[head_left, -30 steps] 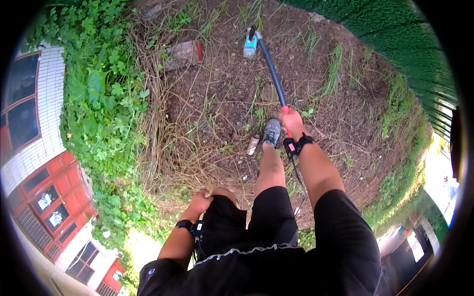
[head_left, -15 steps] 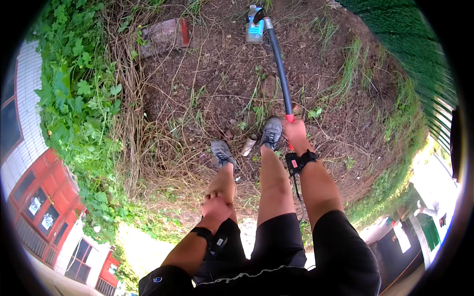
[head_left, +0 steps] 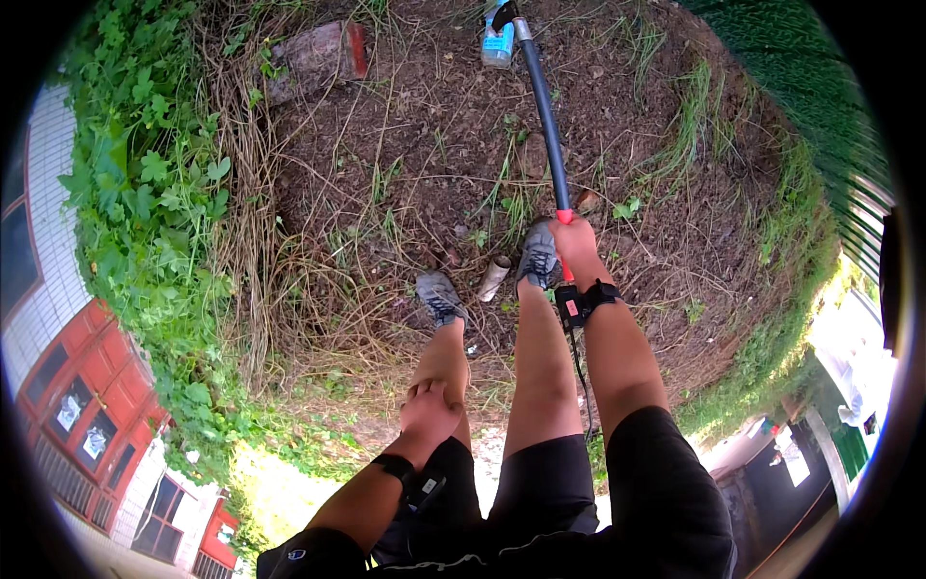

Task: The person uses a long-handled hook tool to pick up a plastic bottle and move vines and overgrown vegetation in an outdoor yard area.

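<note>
My right hand, held low beside my right shoe, is closed round the red grip of a long-handled tool. Its dark shaft runs away from me to a silver collar and a dark curved head at the top edge. That head overlaps a clear plastic bottle with a blue label, lying on the ground; whether they touch I cannot tell. My left hand rests on my left knee, fingers bent over it. Between my shoes lies a pale, stubby cylinder.
A worn block with a red end lies at the far left. Dry vines and green leafy plants line the left side. Dark green netting or fencing stands at the far right. Grass tufts and twigs cover the soil.
The view has shifted a little, so the bottle and block sit higher. My right hand and the tool have moved slightly forward. My left hand stays on the knee.
</note>
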A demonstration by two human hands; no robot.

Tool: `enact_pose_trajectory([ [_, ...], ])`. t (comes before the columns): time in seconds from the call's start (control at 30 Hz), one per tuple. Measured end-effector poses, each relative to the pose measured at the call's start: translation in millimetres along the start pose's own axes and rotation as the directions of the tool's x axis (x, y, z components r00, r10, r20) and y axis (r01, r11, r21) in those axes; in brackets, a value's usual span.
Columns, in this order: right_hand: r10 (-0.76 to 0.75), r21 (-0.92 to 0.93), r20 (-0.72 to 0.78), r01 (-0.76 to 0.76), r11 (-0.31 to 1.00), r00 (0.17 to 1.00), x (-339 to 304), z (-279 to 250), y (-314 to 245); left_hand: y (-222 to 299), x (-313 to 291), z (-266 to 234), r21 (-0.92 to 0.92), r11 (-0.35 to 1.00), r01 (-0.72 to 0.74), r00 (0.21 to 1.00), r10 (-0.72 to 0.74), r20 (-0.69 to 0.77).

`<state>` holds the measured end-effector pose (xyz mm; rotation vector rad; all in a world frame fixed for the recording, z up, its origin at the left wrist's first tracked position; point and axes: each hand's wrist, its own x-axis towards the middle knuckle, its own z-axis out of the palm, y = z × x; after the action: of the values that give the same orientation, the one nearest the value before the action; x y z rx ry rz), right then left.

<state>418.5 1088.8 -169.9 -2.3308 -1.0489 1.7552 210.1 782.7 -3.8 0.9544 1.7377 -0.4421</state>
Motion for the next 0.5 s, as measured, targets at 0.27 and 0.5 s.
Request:
enact_pose_trajectory([
  [0.27, -0.118, -0.025, -0.059, 0.116, 0.993, 0.991, -14, -11, -25, 14, 4, -15, 0.009, 0.996, 0.084, 0.995, -0.084, 0.051],
  [0.5, -0.232, -0.053, -0.127, 0.227, 0.972, 0.964, 23, -4, 18, 15, 0, -12, -0.019, 0.997, 0.075, 0.996, -0.074, 0.047],
])
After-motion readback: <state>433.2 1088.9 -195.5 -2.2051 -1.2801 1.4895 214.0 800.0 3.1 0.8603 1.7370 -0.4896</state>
